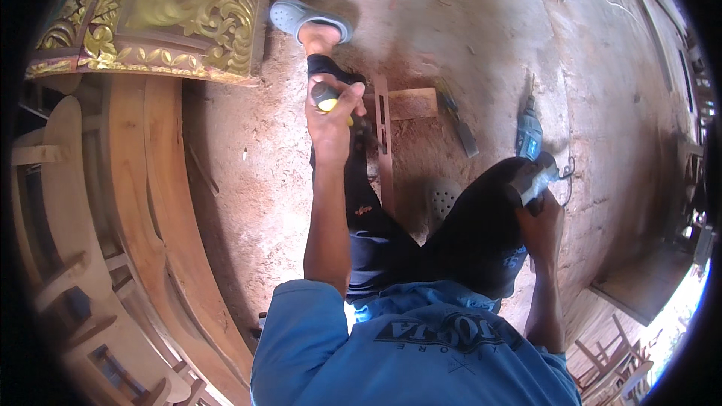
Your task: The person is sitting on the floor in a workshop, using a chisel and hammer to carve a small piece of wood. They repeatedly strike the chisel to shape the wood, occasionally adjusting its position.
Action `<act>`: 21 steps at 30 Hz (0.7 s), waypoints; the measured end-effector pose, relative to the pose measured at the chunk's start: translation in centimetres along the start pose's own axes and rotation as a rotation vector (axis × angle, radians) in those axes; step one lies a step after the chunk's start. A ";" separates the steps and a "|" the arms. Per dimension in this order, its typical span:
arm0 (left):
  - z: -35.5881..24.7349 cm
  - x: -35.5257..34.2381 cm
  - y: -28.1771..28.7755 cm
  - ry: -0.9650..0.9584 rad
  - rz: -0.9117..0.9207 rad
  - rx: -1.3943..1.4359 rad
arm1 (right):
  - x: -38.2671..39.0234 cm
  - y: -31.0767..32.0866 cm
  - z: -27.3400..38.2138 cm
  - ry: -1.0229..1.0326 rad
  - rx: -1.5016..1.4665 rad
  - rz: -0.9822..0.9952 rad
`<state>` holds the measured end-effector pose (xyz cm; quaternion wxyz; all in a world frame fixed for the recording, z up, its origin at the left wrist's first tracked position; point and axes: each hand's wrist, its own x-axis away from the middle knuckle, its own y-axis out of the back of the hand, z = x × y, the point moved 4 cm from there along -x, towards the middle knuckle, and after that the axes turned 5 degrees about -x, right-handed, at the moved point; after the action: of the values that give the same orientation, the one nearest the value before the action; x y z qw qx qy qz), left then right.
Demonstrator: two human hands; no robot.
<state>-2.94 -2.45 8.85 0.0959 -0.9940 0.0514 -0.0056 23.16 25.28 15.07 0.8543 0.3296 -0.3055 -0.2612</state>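
Note:
My left hand (331,124) is wrapped round a black-and-yellow tool handle (325,95), above my left shin. Its blade or tip is hidden. Beside it stands a narrow wooden piece (383,131) with long slots cut in it, running down between my legs. A short wooden block (412,104) lies against its right side. My right hand (540,210), by my right knee, closes on a tool with a blocky grey-and-dark head (534,177); its kind is unclear. A blue power drill (529,134) lies on the floor just beyond that tool.
A chisel-like tool (461,129) lies right of the block. Carved, gilded furniture (180,22) stands at upper left. Long wooden boards (162,203) and chair-like frames (71,180) line the left side. My grey clog (310,19) is ahead; another clog (444,199) is by my right leg.

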 end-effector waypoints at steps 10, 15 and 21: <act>5.7 0.6 1.2 0.110 -0.004 0.099 | -1.7 -0.9 0.8 0.008 0.044 0.064; 5.6 1.5 1.2 0.095 0.094 0.128 | -1.9 -1.2 1.1 0.020 0.015 0.070; 3.8 3.1 -2.0 0.069 0.600 -0.262 | -1.5 -0.6 3.5 -0.024 -0.055 0.138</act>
<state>0.40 -0.11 5.50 -0.0374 -0.9378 0.3452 -0.0040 19.55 24.44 16.15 0.8753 0.2812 -0.3304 -0.2136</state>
